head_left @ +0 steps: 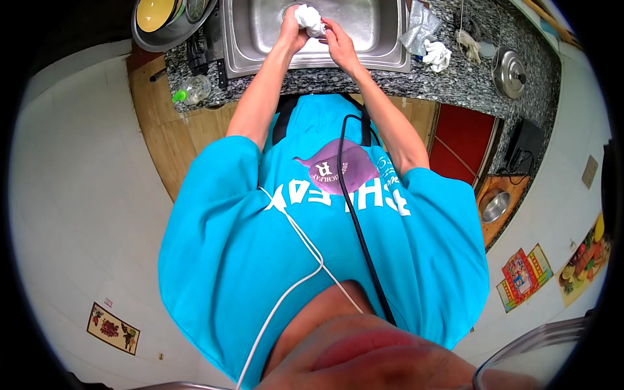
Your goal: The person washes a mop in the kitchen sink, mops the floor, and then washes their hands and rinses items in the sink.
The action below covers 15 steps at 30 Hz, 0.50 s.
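Note:
Over the steel sink (257, 57), a crumpled white cloth (310, 19) is bunched up between my two hands. My left hand (294, 32) is closed around the left side of the cloth. From the right, the bent fingers of my right hand (340, 45) grip the cloth's lower right edge; its fingertips are partly hidden. Both forearms reach across the front rim of the sink.
A metal basin (156, 44) holding a yellow bowl (155, 14) stands left of the sink, near a clear bottle with a green cap (192, 91). On the right counter lie a silvery bag (419, 29), another white cloth (437, 56) and a pot lid (509, 73).

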Each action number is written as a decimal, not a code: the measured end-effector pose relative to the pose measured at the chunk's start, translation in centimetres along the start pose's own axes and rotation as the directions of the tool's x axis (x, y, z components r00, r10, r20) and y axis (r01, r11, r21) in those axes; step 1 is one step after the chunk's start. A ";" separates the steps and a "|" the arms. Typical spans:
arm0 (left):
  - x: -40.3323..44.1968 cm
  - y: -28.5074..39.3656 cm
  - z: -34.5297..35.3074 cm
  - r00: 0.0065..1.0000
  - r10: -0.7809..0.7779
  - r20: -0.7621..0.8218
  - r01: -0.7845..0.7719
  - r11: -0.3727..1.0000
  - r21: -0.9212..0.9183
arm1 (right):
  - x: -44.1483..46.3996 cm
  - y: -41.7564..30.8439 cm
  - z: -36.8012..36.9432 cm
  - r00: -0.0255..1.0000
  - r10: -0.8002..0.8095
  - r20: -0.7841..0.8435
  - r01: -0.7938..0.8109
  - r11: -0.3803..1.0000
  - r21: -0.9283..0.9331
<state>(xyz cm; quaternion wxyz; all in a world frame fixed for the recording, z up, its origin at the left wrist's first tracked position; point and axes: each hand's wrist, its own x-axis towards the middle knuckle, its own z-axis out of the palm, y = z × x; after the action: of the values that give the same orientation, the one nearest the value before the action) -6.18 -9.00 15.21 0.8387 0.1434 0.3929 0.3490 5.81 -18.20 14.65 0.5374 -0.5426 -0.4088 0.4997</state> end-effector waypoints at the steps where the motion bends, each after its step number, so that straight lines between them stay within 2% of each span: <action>1: -0.3 -0.1 0.1 1.000 0.000 -0.001 0.000 1.000 0.000 | -0.2 0.0 0.2 0.999 -0.022 -0.032 0.021 1.000 -0.020; 2: -2.3 0.7 2.1 1.000 0.011 -0.002 -0.011 1.000 -0.018 | -0.4 -0.3 0.3 0.999 -0.021 -0.031 0.020 1.000 -0.019; 3: -3.4 1.0 3.2 1.000 0.022 -0.004 -0.022 0.999 -0.037 | -0.5 -0.8 0.4 0.997 -0.035 -0.064 0.027 0.991 -0.131; 4: -3.0 0.6 2.5 1.000 0.020 -0.005 -0.020 0.999 -0.038 | -0.7 -1.3 0.5 0.994 -0.053 -0.095 0.028 0.970 -0.242; 5: -1.9 -0.3 1.1 0.998 0.013 -0.067 -0.014 1.000 -0.019 | -0.9 -1.7 0.5 0.994 -0.051 -0.095 0.027 0.970 -0.243; 6: -0.8 -1.2 -0.2 0.992 0.009 -0.128 -0.009 1.000 -0.001 | -1.0 -2.1 0.7 0.979 -0.201 -0.037 0.171 0.902 -0.397; 7: 0.1 -2.3 -1.0 0.981 0.070 -0.183 -0.046 0.990 0.131 | -1.1 -2.6 0.9 0.941 -0.336 0.047 0.309 0.790 -0.530; 9: -1.0 -2.9 0.6 0.937 0.173 -0.304 -0.086 0.957 0.278 | -1.2 -3.5 1.3 0.952 -0.284 0.113 0.303 0.821 -0.484; 10: -1.6 -2.9 1.7 0.914 0.169 -0.368 -0.102 0.976 0.194 | -1.0 -3.2 1.4 0.959 -0.249 0.131 0.282 0.834 -0.474; 11: -1.3 -2.8 1.6 0.914 0.171 -0.369 -0.105 0.976 0.193 | -0.8 -2.9 1.5 0.965 -0.213 0.151 0.259 0.847 -0.465; 13: -0.7 -2.6 1.5 0.893 0.208 -0.399 -0.062 0.935 0.349 | -0.3 -2.5 1.6 0.967 -0.216 0.139 0.256 0.843 -0.473; 15: -0.3 -2.3 1.6 0.882 0.198 -0.428 -0.036 0.933 0.357 | -0.1 -2.2 1.7 0.966 -0.244 0.080 0.252 0.842 -0.478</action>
<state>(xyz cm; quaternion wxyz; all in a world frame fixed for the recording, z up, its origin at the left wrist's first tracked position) -4.00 -10.81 15.26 0.6623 0.2232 0.6234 0.3506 4.28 -17.83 17.00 0.4415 -0.5982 -0.5915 0.3121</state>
